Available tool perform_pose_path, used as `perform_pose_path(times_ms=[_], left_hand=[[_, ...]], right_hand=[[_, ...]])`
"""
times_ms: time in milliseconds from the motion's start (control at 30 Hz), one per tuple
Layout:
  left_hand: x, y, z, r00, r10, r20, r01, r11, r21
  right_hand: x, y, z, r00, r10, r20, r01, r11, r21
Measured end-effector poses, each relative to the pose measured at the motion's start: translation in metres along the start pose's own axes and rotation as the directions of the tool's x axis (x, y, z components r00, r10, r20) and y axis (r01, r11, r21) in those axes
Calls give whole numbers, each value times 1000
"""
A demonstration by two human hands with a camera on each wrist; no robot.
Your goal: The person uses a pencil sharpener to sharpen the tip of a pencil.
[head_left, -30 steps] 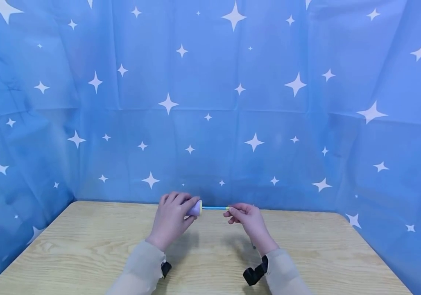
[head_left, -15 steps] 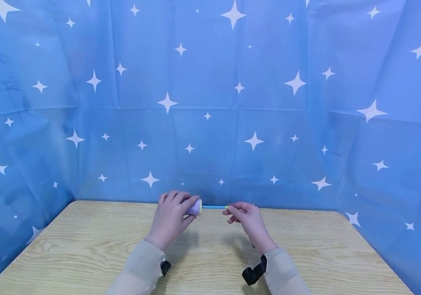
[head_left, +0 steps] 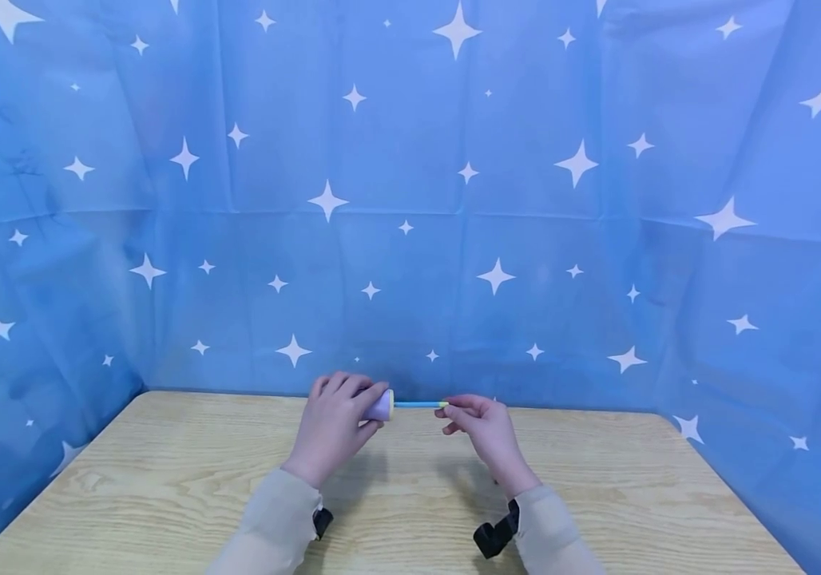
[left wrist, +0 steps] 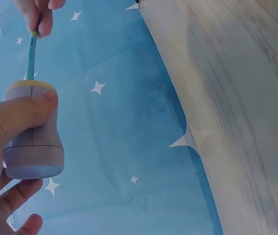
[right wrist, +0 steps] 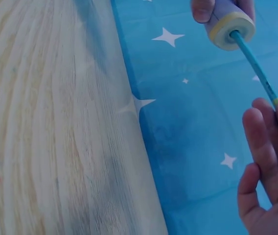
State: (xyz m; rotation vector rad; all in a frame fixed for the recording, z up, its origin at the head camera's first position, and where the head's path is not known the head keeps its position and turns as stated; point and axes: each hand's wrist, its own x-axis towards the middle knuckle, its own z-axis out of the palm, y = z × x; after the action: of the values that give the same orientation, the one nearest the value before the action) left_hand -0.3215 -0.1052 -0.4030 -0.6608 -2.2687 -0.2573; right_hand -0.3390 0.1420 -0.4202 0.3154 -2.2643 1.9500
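My left hand [head_left: 331, 431] grips a lilac pencil sharpener [left wrist: 34, 134] with a yellow rim, its thumb lying across the side in the left wrist view. The tip of a blue pencil [right wrist: 256, 69] sits inside the hole in the sharpener's end face, so the point is hidden. At the pencil's yellow far end, my right hand [head_left: 489, 435] pinches it between thumb and index finger; the other fingers are loosely bent. In the head view, pencil and sharpener lie roughly in one level line, held above the table's far edge.
A light wood-grain table [head_left: 188, 479] stretches below both forearms. Behind it and at both sides hangs a blue curtain [head_left: 410, 160] with white stars. Black wrist cameras are strapped near each cuff, the right one [head_left: 493, 537] showing more fully.
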Motion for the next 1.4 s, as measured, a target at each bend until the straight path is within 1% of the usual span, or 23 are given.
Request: perform_pose_path(times_ms=[100, 233, 433, 567, 800, 1067, 1233, 1400], left_hand=[[0, 0, 1, 1000, -4, -8, 3, 1000, -12], [-1, -1, 2, 1000, -4, -12, 4, 1000, -19], [-1, -2, 2, 1000, -16, 13, 16, 1000, -15], [-1, -3, 1, 1000, -20, 21, 20, 1000, -21], [-3, -4, 1, 1000, -17, 1, 17, 1000, -22], [0, 3, 7, 1000, 0, -7, 0, 1000, -14], [1, 5, 6, 1000, -9, -4, 9, 1000, -12], [0, 4, 4, 1000, -11, -9, 11, 1000, -7]], right_hand=[[0, 0, 1, 1000, -10, -3, 10, 1000, 3], [-2, 0, 3, 999, -20, -27, 19, 999, -37], [-3, 1, 5, 996, -70, -51, 65, 992, -106], [-2, 1, 5, 994, -92, -54, 84, 987, -135], [-1, 2, 6, 996, -87, -10, 84, 987, -136], [-3, 0, -4, 999, -47, -12, 45, 983, -179], [-5, -5, -5, 1000, -27, -11, 24, 982, -186], [-2, -2, -4, 1000, -28, 11, 30, 983, -182]])
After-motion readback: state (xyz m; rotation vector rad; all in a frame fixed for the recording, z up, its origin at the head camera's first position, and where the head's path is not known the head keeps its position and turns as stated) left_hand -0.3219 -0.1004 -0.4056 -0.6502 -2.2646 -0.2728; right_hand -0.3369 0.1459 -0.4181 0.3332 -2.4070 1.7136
